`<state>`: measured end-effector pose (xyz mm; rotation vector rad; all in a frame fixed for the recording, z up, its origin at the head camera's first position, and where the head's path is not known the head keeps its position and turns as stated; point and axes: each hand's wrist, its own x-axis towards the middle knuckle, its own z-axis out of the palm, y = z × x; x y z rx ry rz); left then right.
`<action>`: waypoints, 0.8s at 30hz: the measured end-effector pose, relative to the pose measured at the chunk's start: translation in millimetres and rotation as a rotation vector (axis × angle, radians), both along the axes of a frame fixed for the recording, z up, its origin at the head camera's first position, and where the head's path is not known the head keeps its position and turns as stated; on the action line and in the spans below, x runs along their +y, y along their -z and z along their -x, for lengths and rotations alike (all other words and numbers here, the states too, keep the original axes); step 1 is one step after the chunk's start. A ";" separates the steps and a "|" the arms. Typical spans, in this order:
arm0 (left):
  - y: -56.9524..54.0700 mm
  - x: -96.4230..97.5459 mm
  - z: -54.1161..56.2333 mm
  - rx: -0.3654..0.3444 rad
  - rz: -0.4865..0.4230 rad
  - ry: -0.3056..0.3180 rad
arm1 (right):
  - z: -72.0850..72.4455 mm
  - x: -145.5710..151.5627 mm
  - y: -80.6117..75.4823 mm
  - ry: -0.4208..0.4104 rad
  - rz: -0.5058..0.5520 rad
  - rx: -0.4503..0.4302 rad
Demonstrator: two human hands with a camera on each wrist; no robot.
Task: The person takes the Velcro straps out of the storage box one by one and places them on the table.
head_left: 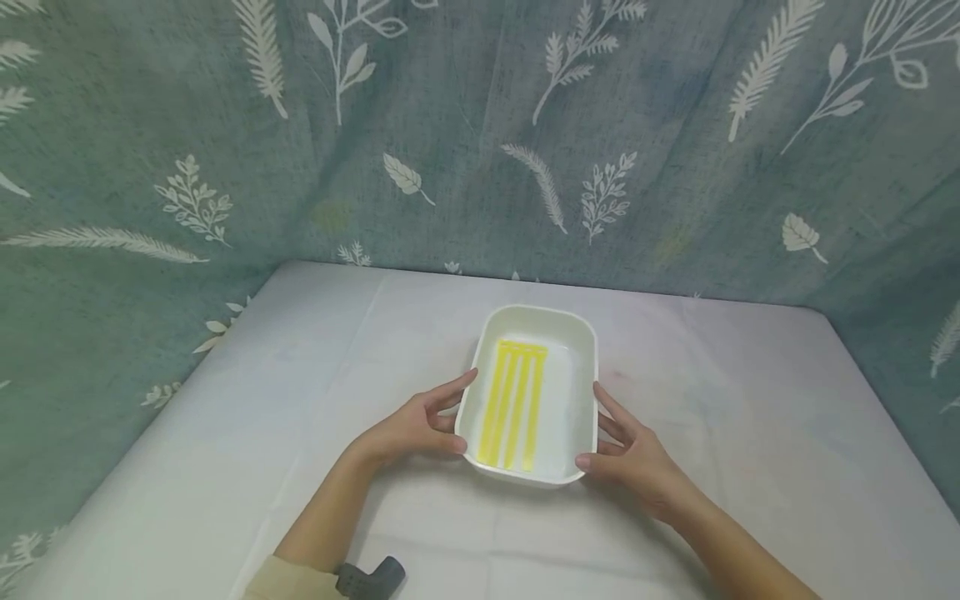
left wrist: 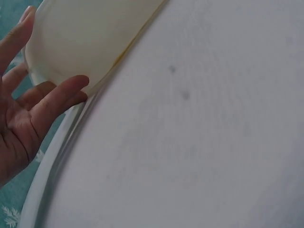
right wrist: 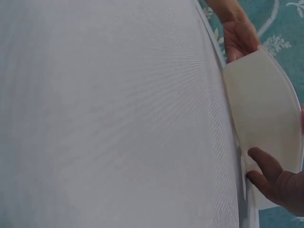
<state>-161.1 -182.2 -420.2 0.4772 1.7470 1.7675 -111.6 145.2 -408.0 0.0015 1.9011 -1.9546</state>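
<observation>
A white rectangular tray with rounded corners is held at the middle of the table, in the head view. On its floor lie several long yellow strips, joined by a yellow band at the far end. My left hand grips the tray's left side, thumb at the near corner. On the opposite side my right hand holds it, thumb on the near right corner of the rim. Both wrist views show the tray's pale outer wall, with fingertips against it low down near the table surface.
A white cloth covers the table. Behind and to the sides hangs a blue-green curtain with white leaf patterns. A dark grey device sits by the left sleeve at the bottom of the head view.
</observation>
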 end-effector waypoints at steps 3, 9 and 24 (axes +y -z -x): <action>1.8 6.7 -1.7 0.003 0.007 -0.009 | -2.8 6.4 0.3 -0.003 0.006 -0.009; 1.4 15.8 -5.0 0.012 0.023 -0.022 | -6.3 16.7 1.5 -0.022 -0.003 0.005; 0.7 39.1 -15.7 0.010 0.027 -0.050 | -15.1 42.4 0.1 -0.065 -0.010 0.043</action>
